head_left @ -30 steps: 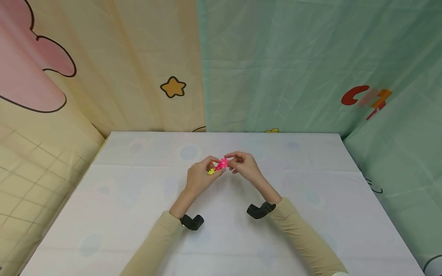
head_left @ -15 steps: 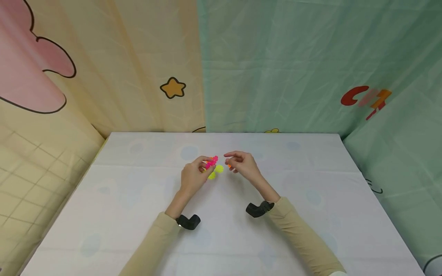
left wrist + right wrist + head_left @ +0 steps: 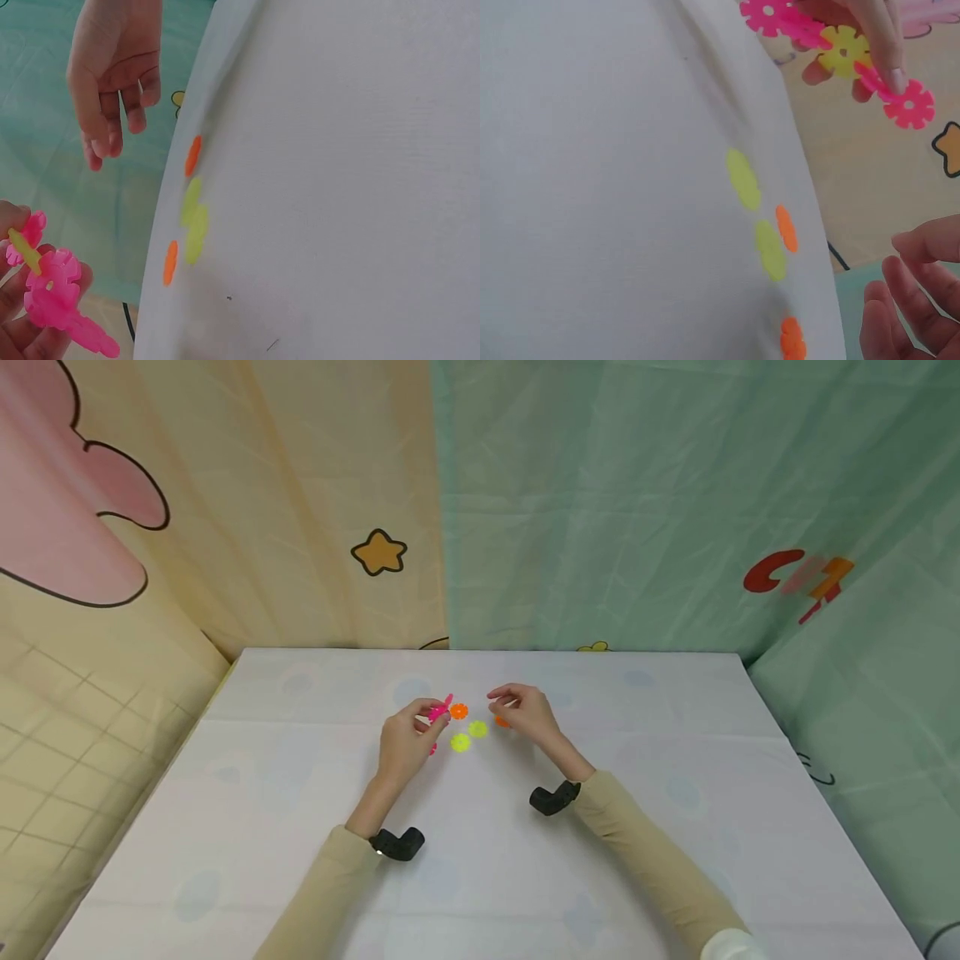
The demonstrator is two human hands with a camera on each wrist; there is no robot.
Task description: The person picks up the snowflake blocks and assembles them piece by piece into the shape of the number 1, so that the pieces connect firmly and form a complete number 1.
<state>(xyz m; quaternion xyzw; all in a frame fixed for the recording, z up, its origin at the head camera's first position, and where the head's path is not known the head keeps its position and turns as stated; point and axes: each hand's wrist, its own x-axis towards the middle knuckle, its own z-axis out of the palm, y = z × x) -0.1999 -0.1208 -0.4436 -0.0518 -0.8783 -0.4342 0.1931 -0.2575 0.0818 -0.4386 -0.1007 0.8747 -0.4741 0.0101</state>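
Note:
My left hand (image 3: pixel 403 743) pinches a chain of interlocked snowflake discs (image 3: pixel 832 60), pink with a yellow one in the middle. In the right wrist view the chain runs through the fingers, with pink discs at both ends. My right hand (image 3: pixel 527 712) hovers above the table with loosely bent fingers and holds nothing. Below and between the hands lie loose discs: a yellow disc (image 3: pixel 477 729), a second yellow disc (image 3: pixel 461 742) and an orange disc (image 3: pixel 459 712). Another orange disc (image 3: pixel 502 722) lies beneath the right hand, which partly hides it in the head view.
A pale cloth with faint dots covers the table (image 3: pixel 525 877). Behind its far edge hangs a cream and green curtain (image 3: pixel 585 527) with printed shapes. Black wrist cameras (image 3: pixel 397 844) sit on both wrists.
The left hand has drawn away leftward with the disc chain, apart from the right hand. Loose yellow and orange discs on the table have come into sight. The right hand has hardly moved.

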